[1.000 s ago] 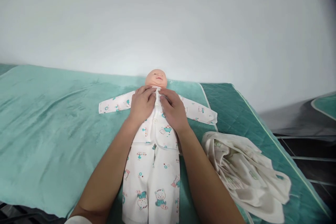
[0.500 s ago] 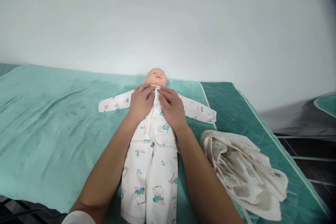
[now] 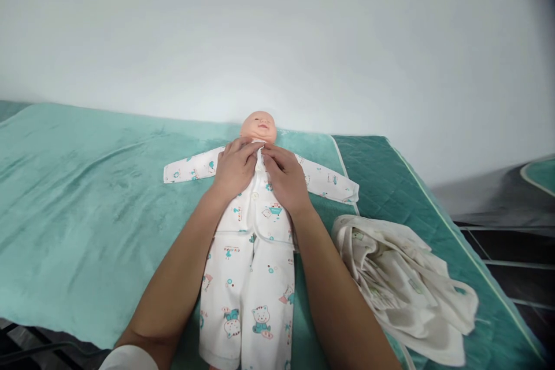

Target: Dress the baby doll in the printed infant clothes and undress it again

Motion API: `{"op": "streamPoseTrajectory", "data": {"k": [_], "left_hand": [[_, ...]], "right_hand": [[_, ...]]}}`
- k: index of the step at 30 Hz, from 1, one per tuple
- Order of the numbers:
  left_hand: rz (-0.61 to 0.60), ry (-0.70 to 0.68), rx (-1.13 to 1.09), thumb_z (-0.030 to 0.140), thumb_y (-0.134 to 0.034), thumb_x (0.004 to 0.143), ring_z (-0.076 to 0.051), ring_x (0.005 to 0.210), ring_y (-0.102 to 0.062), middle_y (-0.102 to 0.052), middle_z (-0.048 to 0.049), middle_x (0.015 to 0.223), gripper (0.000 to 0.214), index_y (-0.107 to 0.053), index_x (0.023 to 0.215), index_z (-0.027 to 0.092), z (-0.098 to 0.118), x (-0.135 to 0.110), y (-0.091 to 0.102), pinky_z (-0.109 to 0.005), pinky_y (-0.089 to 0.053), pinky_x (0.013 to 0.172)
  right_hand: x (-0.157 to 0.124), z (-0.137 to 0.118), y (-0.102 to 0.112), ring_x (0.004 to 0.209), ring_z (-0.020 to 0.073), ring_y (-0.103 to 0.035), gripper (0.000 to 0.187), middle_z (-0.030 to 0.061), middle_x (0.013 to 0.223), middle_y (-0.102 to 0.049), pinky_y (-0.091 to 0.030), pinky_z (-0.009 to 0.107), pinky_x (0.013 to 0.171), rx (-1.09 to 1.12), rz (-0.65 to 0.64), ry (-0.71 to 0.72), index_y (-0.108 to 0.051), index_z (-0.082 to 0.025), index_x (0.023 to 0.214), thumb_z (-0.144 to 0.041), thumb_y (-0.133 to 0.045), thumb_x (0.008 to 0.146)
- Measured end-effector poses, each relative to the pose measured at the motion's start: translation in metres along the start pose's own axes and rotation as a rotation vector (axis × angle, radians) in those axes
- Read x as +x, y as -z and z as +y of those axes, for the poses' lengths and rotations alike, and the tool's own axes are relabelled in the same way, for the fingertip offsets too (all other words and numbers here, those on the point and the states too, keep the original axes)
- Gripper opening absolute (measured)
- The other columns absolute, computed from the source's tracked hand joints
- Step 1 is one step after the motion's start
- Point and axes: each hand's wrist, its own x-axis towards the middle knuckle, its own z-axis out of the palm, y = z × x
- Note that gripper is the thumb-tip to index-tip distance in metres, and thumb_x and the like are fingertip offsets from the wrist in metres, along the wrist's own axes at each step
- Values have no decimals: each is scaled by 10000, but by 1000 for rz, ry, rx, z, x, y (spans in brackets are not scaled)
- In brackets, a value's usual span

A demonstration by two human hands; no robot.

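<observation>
A baby doll (image 3: 259, 126) lies on its back with its head toward the wall. It wears a white printed baby shirt (image 3: 271, 211) with buttons down the front and matching trousers (image 3: 260, 295); both sleeves stretch out sideways. At the collar, my left hand (image 3: 236, 166) is closed with its fingertips on the shirt's front edge. Opposite it, my right hand (image 3: 286, 176) pinches the other front edge, thumb and fingers close together. The topmost fastening is hidden under my fingertips. Lower buttons show along the front.
A crumpled cream cloth garment (image 3: 403, 283) lies to the right. Beneath the doll is a light green blanket (image 3: 87, 214) over a darker quilted green cover (image 3: 373, 179). A white wall (image 3: 277, 40) stands behind the bed. Dark metal slats (image 3: 515, 266) show at the right.
The view has shifted very slightly. Both hands stay at the shirt's collar, with only small finger movement.
</observation>
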Motion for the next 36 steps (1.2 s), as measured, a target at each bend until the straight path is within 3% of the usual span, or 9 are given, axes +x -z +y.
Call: {"op": "streamPoseTrajectory", "data": {"k": [4,7,10,17,26,31,36], "left_hand": [[-9,2,20,224,-413,1014,-280,1389,-501,-578,-41,1473,429,-706,1292,368,3,-2,1,-517,-396,1158],[-25,-9,41,212,-413,1012,-290,1414,-478,-544,-42,1512,425,-722,1262,364,5,-3,2,-539,-393,1156],[-30,-22,50,204,-422,1009,-297,1421,-469,-539,-31,1525,416,-740,1224,365,5,-3,3,-550,-397,1150],[55,5,-68,206,-467,993,-258,1347,-560,-640,-39,1400,373,-736,1221,327,4,-1,0,-486,-412,1179],[136,-12,-187,183,-537,956,-226,1303,-607,-679,-51,1312,246,-743,1061,267,1,-4,0,-412,-456,1161],[196,-56,-219,190,-583,941,-211,1225,-645,-718,-52,1240,150,-724,948,243,1,-19,2,-394,-474,1131],[167,-66,-303,225,-608,950,-204,1314,-602,-693,-51,1343,163,-751,1023,252,-1,-41,6,-403,-439,1190]], "right_hand": [[-2,2,-1,1337,255,-568,346,52,1435,-649,-431,500,1164,69,14,-56,-657,-270,1258,-329,-555,934],[-1,5,0,1417,248,-497,448,46,1486,-606,-374,504,1212,55,-48,-23,-586,-290,1385,-314,-526,942],[0,5,0,1409,263,-486,426,51,1455,-627,-356,527,1213,-9,-71,-17,-616,-289,1361,-319,-509,950],[0,0,0,1249,274,-557,328,71,1297,-692,-424,513,1121,-73,19,7,-656,-261,1228,-327,-525,935],[-2,-1,0,1222,244,-595,258,56,1262,-704,-454,464,1094,-10,70,83,-680,-276,1141,-284,-543,924],[-10,-4,1,1208,245,-623,247,54,1231,-719,-478,465,1082,29,108,64,-693,-279,1120,-284,-543,923],[-34,-8,3,1228,241,-620,221,56,1250,-721,-465,474,1114,20,112,104,-702,-272,1113,-274,-563,941]]}}
